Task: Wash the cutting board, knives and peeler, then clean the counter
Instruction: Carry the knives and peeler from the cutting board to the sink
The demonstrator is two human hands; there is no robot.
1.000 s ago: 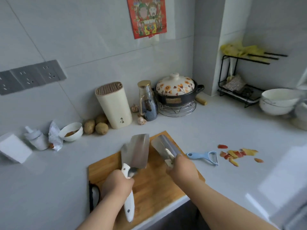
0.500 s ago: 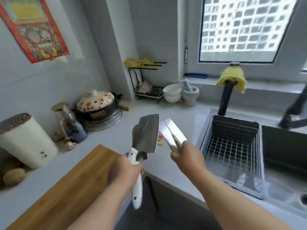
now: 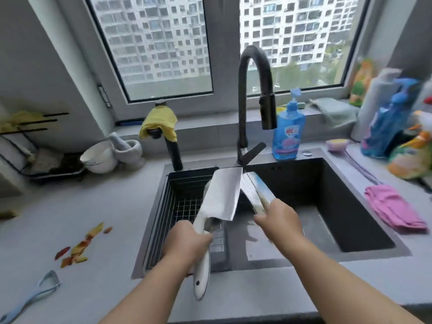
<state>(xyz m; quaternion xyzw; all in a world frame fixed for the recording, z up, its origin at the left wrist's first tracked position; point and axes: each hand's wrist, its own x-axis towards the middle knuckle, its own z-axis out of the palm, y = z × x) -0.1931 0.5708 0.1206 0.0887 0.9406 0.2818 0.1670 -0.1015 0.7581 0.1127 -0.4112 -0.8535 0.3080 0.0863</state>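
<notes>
— What did you have in hand?

— Your left hand [image 3: 187, 239] gripped the cleaver [image 3: 222, 195] by its white handle; your right hand [image 3: 278, 218] gripped the second knife [image 3: 257, 190]. Both blades were over the sink [image 3: 350, 195], under the faucet [image 3: 254, 101].

— How far along were you?

— Barely begun, I'd judge. No water ran. The peeler [image 3: 32, 295] and peels [image 3: 79, 246] lay on the counter [image 3: 81, 206]; the board was out of view.

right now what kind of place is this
A home kitchen, most likely in a flat: a black sink with a tall tap, dish soap by the window, and peelings on the counter. Each hand holds a knife over the sink.
</notes>
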